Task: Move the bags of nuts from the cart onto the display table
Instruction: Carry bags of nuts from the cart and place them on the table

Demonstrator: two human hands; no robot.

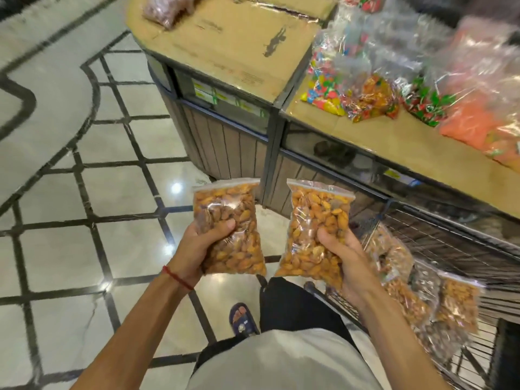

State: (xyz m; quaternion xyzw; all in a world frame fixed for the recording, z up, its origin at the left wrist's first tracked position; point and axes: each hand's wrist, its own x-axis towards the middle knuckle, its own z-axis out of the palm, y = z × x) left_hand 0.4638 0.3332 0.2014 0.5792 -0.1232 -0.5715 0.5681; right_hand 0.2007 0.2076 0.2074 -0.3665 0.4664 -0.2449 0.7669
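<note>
Now left hand [197, 249] grips one nut bag [229, 218]; right hand [346, 263] another [315, 220].

Two nut bags [229, 220] [315, 229], one per hand: left hand [194, 249], right hand [349, 260]. One cart [464, 249] at 4 o'clock, holding at least three more; one display table [394, 142] at 1 o'clock.

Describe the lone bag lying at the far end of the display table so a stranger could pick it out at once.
Start at the display table, topped with flattened cardboard. Skip the heap of bright candy bags on its right and go to the far left end. There one clear bag of reddish-brown contents lies alone, nothing multicoloured about it.
</note>
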